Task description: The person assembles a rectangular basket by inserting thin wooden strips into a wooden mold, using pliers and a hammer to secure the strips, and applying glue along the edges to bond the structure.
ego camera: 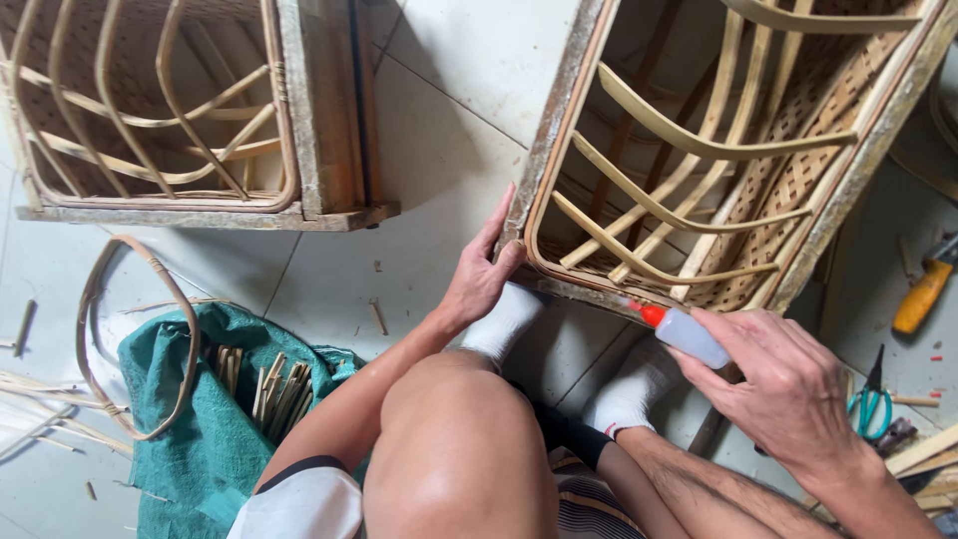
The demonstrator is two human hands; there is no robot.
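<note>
— From the head view, what do the hands hold?
— The right hand [788, 384] grips a glue bottle [691, 337], its red tip touching the rattan frame [699, 150]'s near edge. The left hand [479, 274] clasps that frame's near left corner.
— Beside the frame?
— A green sack [190, 439] left of it, well apart.

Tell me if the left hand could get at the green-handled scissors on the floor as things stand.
Probably not easily: the left hand grips the frame's corner, while the scissors lie beyond the right hand and its glue bottle.
</note>
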